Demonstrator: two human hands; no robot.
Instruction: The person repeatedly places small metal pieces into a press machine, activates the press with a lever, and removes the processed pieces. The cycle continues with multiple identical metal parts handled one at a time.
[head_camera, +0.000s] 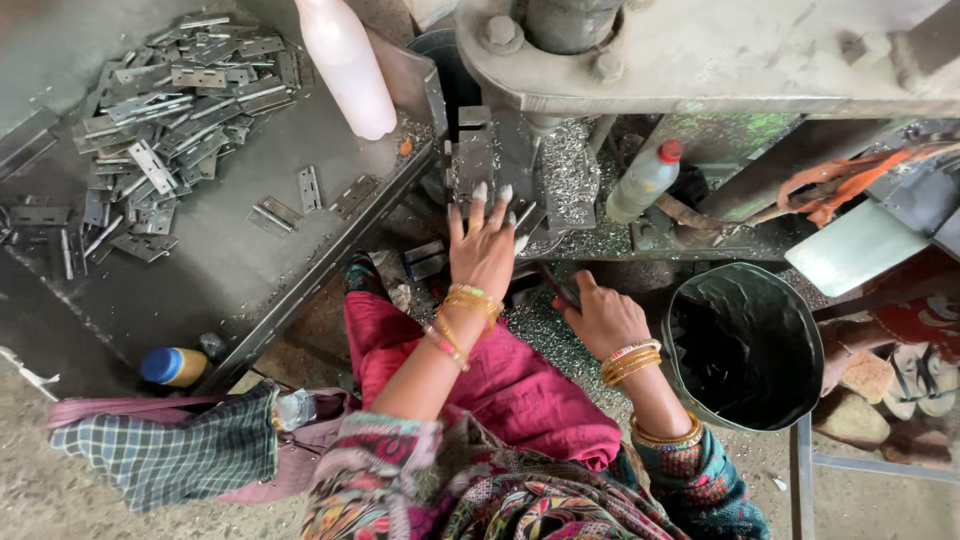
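Overhead, left hand splayed wide on press block, right hand gripping dark handle, empty black bucket beside.

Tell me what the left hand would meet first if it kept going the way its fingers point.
The left hand points up-frame; its fingertips already seem to touch the metal fixture block under the press, so it likely meets that first. Depth is unclear.

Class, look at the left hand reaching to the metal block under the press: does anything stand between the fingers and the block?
Nothing visible does. The left hand lies with its fingertips already on the metal block under the press. The right hand is off to the side, lower down, holding a dark handle, and does not cross that path.
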